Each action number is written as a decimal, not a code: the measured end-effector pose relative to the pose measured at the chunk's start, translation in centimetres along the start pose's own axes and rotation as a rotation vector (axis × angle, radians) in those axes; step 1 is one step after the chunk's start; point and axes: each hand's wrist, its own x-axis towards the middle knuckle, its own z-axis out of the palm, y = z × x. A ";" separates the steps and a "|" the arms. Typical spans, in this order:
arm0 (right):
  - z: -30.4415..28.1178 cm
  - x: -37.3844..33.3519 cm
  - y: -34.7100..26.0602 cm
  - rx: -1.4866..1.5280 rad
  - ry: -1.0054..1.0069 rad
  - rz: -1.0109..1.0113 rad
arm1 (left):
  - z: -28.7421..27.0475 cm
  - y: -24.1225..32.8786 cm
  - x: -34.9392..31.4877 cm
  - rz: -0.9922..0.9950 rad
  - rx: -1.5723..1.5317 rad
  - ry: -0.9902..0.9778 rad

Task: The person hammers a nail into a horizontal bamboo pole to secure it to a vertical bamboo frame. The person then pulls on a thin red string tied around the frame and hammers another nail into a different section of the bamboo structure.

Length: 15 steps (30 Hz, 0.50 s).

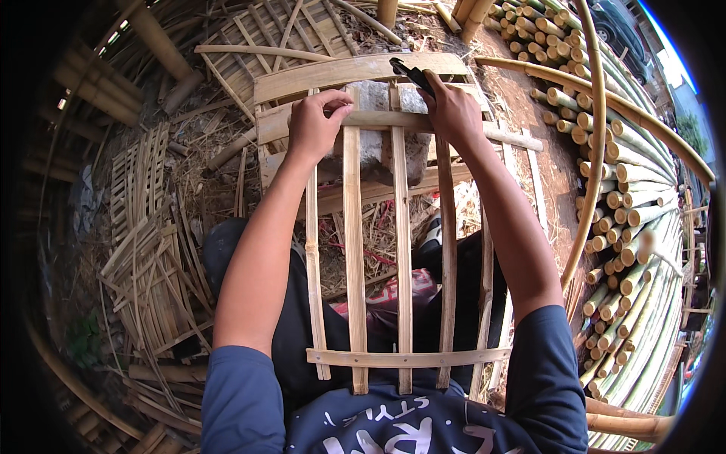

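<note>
A frame of bamboo slats (401, 250) lies lengthwise in front of me, its near end against my shirt. A thin cross strip (423, 359) joins the slats near my body. Across their far part runs a rounded bamboo bar (386, 119). My left hand (316, 125) is at this bar's left part, thumb and forefinger pinched together; what they hold, if anything, is too small to make out. Farther right, my right hand (456, 112) is closed round a black hand tool (413, 76) whose hooked end points up and left. The tool's exact kind is unclear.
Under the frame's far part sits a grey stone block (374, 151) on a low bamboo platform (340, 74). Stacked bamboo poles (635, 197) fill the right side, with a bent pole (597, 151) before them. Loose strips (151, 265) lie left.
</note>
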 end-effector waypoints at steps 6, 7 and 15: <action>0.9 -1.4 0.0 -0.011 0.010 -0.050 | -0.4 0.1 -1.1 -0.006 -0.005 0.009; 1.0 -1.6 0.0 -0.009 0.011 -0.050 | -0.3 0.0 -1.3 -0.010 -0.007 0.011; 6.4 -3.5 -1.0 -0.066 0.046 -0.061 | 0.6 -5.3 -2.9 0.001 0.118 -0.008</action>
